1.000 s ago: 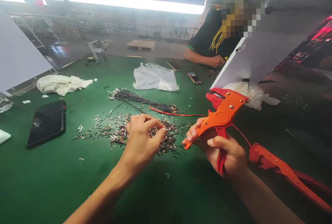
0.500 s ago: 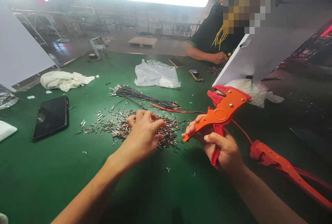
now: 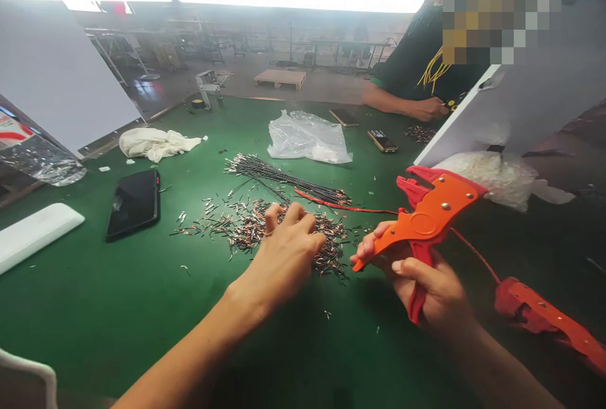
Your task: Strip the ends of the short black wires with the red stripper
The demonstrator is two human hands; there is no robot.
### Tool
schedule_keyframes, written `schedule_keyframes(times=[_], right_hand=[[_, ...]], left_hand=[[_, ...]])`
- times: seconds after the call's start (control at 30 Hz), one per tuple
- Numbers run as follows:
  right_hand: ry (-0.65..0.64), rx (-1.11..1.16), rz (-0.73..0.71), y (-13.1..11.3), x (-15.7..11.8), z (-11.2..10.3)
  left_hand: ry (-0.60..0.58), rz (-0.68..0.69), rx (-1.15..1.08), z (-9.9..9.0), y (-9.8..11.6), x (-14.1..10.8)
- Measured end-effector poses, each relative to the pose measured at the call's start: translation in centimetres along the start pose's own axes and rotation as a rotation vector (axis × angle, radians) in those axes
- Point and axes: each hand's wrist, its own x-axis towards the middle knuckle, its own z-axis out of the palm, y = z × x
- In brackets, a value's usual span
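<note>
My left hand (image 3: 290, 248) is over the pile of short black and copper wire pieces (image 3: 249, 229), its fingers bent and apart, fingertips down at the pile. Whether they touch any pieces is hidden. My right hand (image 3: 435, 286) is wrapped round the handles of an orange and red wire stripper (image 3: 430, 213), whose jaws point up and left. Behind the pile lies a bundle of long black wires (image 3: 293, 180), with a red wire (image 3: 350, 208) along its near side.
A second orange tool (image 3: 544, 311) lies at the right. Around the green table (image 3: 118, 308) are a black phone (image 3: 134, 204), white cloth (image 3: 156, 144), clear plastic bag (image 3: 307, 137) and white object (image 3: 40, 235). Across it, a person's hand (image 3: 428, 108) is beside a white panel (image 3: 473, 109).
The view has turned left, so most things appear farther right. My left hand's fingers have shifted slightly over the pile. The stripper is still in my right hand.
</note>
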Motion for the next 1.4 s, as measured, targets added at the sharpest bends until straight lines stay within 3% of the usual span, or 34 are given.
schedule_keyframes(times=[0.2, 0.4, 0.77, 1.0, 1.4], right_hand=[[-0.131, 0.106, 0.136, -0.3, -0.2, 0.3], [-0.302, 0.152, 0.204, -0.5, -0.3, 0.3], [-0.348, 0.179, 0.242, 0.1, -0.1, 0.3], [-0.425, 0.185, 0.278, 0.2, -0.1, -0.3], [-0.449, 0.215, 0.365, 1.7, -0.5, -0.9]], left_hand=[[0.528, -0.107, -0.196, -0.3, 0.0, 0.7], [0.779, -0.129, -0.182, -1.0, -0.6, 0.8], [0.726, 0.092, -0.182, -0.9, 0.7, 0.2], [0.778, -0.03, -0.298, -1.6, -0.3, 0.4], [0.687, 0.021, -0.246, -1.3, -0.5, 0.5]])
